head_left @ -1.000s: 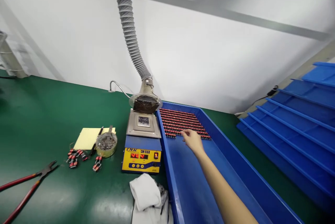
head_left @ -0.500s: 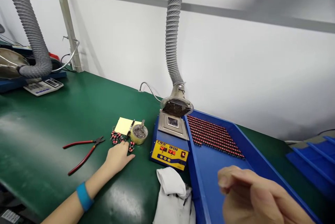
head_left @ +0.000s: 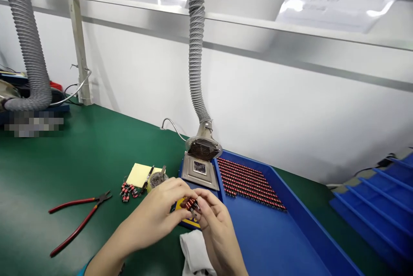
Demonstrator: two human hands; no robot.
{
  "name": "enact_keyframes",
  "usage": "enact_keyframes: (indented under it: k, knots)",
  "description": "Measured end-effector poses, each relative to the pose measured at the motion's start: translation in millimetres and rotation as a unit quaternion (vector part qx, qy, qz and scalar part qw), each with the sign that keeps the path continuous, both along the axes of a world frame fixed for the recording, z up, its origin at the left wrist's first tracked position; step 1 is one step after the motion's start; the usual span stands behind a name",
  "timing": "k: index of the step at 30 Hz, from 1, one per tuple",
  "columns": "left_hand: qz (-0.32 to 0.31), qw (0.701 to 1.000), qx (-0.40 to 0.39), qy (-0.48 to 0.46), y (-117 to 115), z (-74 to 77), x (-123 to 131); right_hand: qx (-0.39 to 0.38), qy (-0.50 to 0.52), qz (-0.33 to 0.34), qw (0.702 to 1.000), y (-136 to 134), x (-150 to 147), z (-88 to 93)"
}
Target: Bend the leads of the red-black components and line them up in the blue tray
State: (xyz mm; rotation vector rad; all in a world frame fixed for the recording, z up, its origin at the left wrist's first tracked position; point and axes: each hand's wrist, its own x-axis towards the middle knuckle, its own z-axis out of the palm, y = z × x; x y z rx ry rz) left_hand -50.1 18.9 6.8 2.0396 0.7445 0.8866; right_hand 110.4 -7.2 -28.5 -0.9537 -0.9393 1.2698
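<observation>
My left hand (head_left: 155, 213) and my right hand (head_left: 217, 228) meet in front of the soldering pot (head_left: 200, 173), both closed around small red and black components (head_left: 190, 203). Fingers hide part of these pieces and most of the pot's yellow front panel. Several similar red parts (head_left: 127, 191) lie on the green table beside a yellow paper pad (head_left: 138, 174) and a black pen (head_left: 147, 179). A round tub of grey material (head_left: 157, 179) sits just behind my left hand. Rows of red and black components (head_left: 250, 183) fill the far part of the blue tray (head_left: 258, 233).
Red-handled pliers (head_left: 79, 220) lie open on the green table (head_left: 106, 151) at the left. White cloth (head_left: 195, 252) rests below my hands. A grey hose with a round hood (head_left: 203, 142) hangs over the pot. Blue ribbed trays (head_left: 377, 203) stand at the right.
My left hand has lifted from the small parts on the table and moved right. My right hand has come in from the right, and both now hold components. The view has tilted upward.
</observation>
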Motion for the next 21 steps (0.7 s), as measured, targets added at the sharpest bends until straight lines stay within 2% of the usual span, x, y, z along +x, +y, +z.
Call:
enact_keyframes:
  k: [3,6,8,10,13,16,21]
  knots:
    - [-0.005,0.998,-0.025,-0.052,2,1.7,16,-0.023,0.143,-0.002,0.989,-6,2,6.6]
    - [0.012,0.976,-0.156,-0.148,7,-7.7,31,-0.021,0.213,-0.034,0.976,-11,4,13.8]
    - [-0.008,0.953,-0.218,-0.213,10,-14.0,38,-0.014,0.225,-0.061,0.972,-10,3,14.5]
    - [-0.018,0.936,-0.225,-0.270,12,-18.4,44,-0.004,0.219,-0.077,0.973,-7,1,11.0]
    - [0.013,0.921,-0.212,-0.325,14,-22.2,49,0.016,0.183,-0.082,0.980,0,-3,0.8]
    - [0.049,0.899,-0.237,-0.364,12,-25.4,53,0.020,0.160,-0.079,0.984,3,-7,-9.3]
    - [0.131,0.820,-0.293,-0.473,9,-24.6,54,0.004,0.176,-0.049,0.983,0,-18,-9.6]
